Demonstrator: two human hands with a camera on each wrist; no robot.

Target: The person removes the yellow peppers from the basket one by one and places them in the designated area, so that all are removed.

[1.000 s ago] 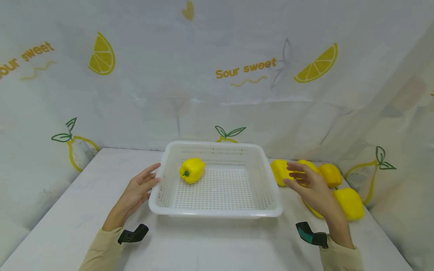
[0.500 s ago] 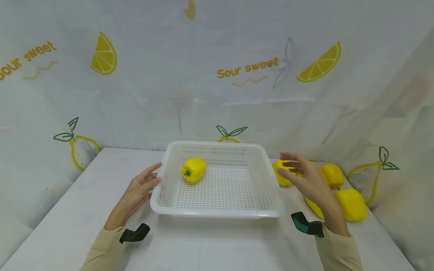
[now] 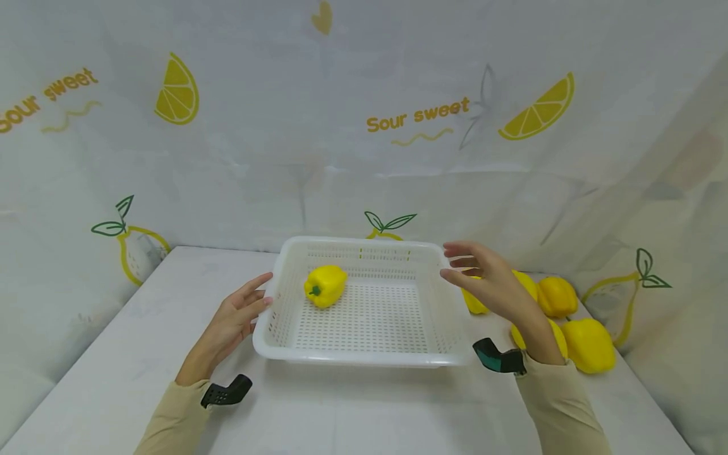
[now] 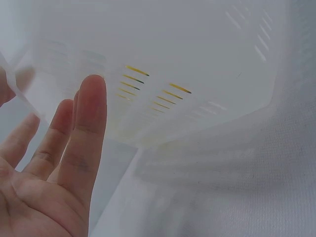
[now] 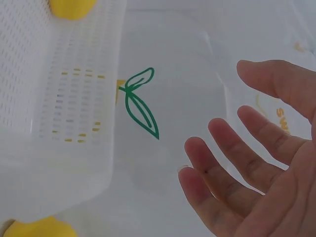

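Observation:
A white plastic basket (image 3: pixel 364 359) with slotted walls stands mid-table, with one yellow bell pepper (image 3: pixel 326 286) in its back left part, green stem toward the front. At the basket's left side is my left hand (image 3: pixel 230 322), its fingers extended and fingertips right at the rim. In the left wrist view those fingers (image 4: pixel 91 123) lie along the outside of the wall. Beside the basket's right back corner, my right hand (image 3: pixel 491 281) holds nothing, fingers spread and slightly bent. The right wrist view shows a gap between its fingertips (image 5: pixel 195 185) and the basket wall.
Several more yellow bell peppers (image 3: pixel 588 345) lie on the table (image 3: pixel 352 417) right of the basket, partly hidden behind my right hand and forearm. A white cloth with lemon prints (image 3: pixel 341 183) hangs behind the table and at both sides.
My right hand has moved left from over the loose peppers to the basket's right side. The left hand stays at the left rim; basket and peppers have not moved.

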